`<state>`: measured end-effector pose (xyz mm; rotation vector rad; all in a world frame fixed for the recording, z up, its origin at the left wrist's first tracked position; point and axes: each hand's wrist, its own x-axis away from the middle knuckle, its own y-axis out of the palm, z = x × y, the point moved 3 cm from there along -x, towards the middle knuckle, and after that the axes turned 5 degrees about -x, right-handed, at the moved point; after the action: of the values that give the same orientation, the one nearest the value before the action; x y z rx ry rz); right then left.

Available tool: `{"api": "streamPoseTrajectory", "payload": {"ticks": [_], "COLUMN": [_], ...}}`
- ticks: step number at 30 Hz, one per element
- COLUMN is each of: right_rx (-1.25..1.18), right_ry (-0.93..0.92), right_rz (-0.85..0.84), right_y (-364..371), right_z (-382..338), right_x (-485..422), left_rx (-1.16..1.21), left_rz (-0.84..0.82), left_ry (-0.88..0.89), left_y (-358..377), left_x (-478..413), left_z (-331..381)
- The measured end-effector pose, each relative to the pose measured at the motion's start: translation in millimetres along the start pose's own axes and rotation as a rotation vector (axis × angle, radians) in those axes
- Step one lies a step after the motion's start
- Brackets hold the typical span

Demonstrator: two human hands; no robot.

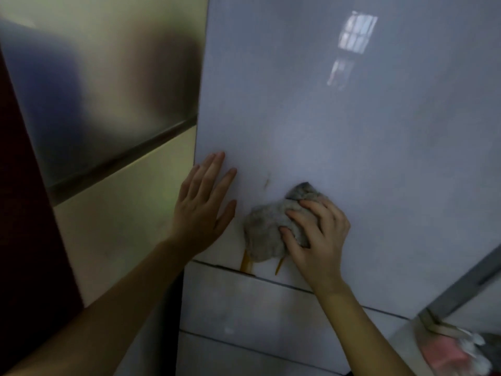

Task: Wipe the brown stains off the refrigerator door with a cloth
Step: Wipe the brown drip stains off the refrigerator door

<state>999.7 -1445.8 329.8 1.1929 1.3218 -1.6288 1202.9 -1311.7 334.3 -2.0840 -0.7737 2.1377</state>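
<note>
The pale grey refrigerator door fills the middle and right of the head view. My right hand presses a bunched grey cloth against the door's lower part. Two brownish-yellow drip streaks run down from under the cloth to the door's bottom edge. A small brown smear sits just above the cloth. My left hand lies flat on the door near its left edge, fingers spread, holding nothing.
A steel-and-cream panel stands to the left of the door. Lower drawer fronts lie below it. At the bottom right is a metal rail and some pink and white items.
</note>
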Motion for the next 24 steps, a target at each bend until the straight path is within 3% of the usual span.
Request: {"api": "streamPoseTrajectory", "payload": {"ticks": [6, 11, 16, 24], "right_rx": [0.042, 0.012, 0.041, 0.079], "right_ry": [0.171, 0.044, -0.008, 0.096], "right_rz": [0.109, 0.034, -0.016, 0.101], "right_y": [-18, 16, 21, -16], "right_z": [2, -31, -29, -1], "right_x": [-25, -60, -38, -47], "left_rx": [0.068, 0.077, 0.08, 0.021], "left_rz": [-0.04, -0.041, -0.07, -0.101], "left_ry": [-0.061, -0.064, -0.066, -0.053], "left_y": [0, -1, 0, 0], "left_x": [1, 4, 5, 6], "left_z": [3, 3, 3, 3]}}
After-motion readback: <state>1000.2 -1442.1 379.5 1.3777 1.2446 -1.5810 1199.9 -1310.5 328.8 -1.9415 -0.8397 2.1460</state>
